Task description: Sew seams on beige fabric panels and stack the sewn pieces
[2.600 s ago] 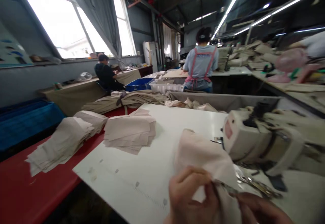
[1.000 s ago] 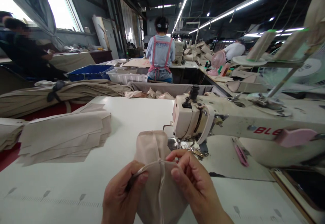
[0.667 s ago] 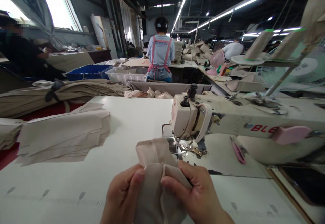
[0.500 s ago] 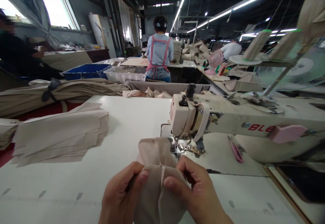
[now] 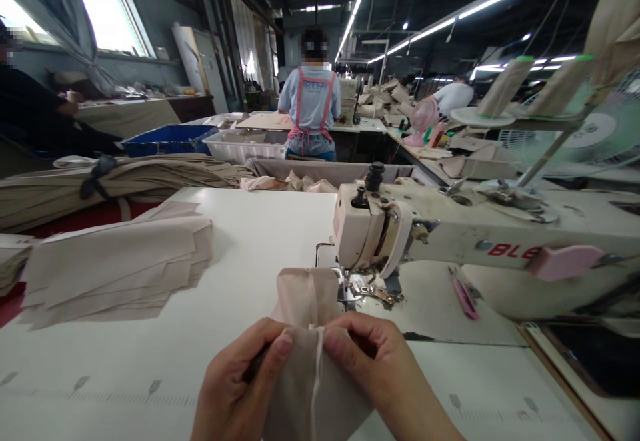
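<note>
A beige fabric piece with a seam down its middle is stretched between my hands, just in front of the sewing machine. My left hand pinches its left edge between thumb and fingers. On the other side, my right hand grips it close to the seam, thumb on top. The far part of the fabric lies on the white table beside the machine's needle area. Fabric hides some of the fingers.
A stack of beige cut panels lies on the table's left. Pink thread snips rest under the machine arm. Thread cones stand above it. Beyond the table, a co-worker sits with their back to me near a blue bin.
My right thumb and fingers have shifted left and slightly up, closer to the seam. The left hand keeps its grip almost in place.
</note>
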`<move>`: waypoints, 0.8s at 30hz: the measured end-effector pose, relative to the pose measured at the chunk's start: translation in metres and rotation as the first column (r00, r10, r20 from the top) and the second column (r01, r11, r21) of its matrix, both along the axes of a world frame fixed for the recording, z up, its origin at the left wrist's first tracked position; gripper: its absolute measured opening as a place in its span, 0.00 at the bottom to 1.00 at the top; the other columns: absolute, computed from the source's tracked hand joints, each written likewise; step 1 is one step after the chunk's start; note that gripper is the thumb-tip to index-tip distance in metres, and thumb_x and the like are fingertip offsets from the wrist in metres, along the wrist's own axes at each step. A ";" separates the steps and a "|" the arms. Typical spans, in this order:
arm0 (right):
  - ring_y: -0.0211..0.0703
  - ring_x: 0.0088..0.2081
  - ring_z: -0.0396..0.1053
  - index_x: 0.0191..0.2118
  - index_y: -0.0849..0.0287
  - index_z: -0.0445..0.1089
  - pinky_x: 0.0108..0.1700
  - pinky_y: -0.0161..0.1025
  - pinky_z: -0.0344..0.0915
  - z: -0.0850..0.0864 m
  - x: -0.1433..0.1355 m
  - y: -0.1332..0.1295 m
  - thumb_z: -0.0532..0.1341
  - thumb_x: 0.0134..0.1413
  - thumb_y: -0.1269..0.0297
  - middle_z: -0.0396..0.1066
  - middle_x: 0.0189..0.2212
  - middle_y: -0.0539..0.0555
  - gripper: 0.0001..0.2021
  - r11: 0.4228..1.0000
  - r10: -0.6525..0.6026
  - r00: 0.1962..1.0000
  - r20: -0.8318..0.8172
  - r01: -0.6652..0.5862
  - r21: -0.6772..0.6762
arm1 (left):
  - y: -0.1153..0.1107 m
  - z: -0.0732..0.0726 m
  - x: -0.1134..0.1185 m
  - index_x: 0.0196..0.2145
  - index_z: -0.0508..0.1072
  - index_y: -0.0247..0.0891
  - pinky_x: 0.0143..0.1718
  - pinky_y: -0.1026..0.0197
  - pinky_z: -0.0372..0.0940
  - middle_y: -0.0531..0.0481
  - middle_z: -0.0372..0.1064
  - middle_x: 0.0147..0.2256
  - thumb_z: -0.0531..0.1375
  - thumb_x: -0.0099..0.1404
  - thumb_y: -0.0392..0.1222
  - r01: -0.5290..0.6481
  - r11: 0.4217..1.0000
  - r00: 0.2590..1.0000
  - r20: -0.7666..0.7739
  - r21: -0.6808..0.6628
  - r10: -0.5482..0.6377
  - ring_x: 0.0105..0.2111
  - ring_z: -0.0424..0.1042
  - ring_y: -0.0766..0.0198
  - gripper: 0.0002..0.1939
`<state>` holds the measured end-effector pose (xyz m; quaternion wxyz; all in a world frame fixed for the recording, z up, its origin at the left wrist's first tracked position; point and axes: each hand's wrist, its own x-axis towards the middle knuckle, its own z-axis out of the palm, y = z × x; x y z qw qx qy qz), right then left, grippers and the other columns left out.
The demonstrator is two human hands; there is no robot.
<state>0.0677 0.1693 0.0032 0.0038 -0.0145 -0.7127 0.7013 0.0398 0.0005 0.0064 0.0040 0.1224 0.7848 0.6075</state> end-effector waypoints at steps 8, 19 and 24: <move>0.38 0.31 0.70 0.40 0.55 0.74 0.34 0.31 0.67 0.000 0.007 0.003 0.64 0.54 0.70 0.73 0.31 0.51 0.07 0.861 -0.049 0.768 -0.638 0.356 0.363 | 0.006 -0.003 0.008 0.33 0.78 0.40 0.35 0.69 0.64 0.52 0.73 0.32 0.61 0.61 0.45 -0.102 0.981 0.991 -0.070 0.162 0.115 0.34 0.72 0.63 0.08; 0.32 0.20 0.56 0.28 0.57 0.71 0.23 0.30 0.52 -0.002 0.014 -0.001 0.67 0.50 0.62 0.59 0.18 0.44 0.06 0.892 -0.215 0.851 -0.479 0.370 0.258 | -0.002 -0.005 0.005 0.23 0.71 0.36 0.26 0.68 0.57 0.50 0.60 0.26 0.57 0.66 0.48 0.119 0.988 0.993 -0.016 0.096 -0.118 0.26 0.61 0.67 0.17; 0.33 0.20 0.48 0.27 0.58 0.73 0.23 0.33 0.43 0.001 0.016 0.000 0.65 0.49 0.50 0.53 0.16 0.44 0.15 0.976 -0.179 0.979 -0.093 0.188 0.105 | 0.000 -0.012 0.007 0.21 0.68 0.34 0.23 0.68 0.56 0.52 0.54 0.23 0.59 0.64 0.52 0.080 0.947 0.976 0.170 0.310 -0.138 0.24 0.57 0.68 0.20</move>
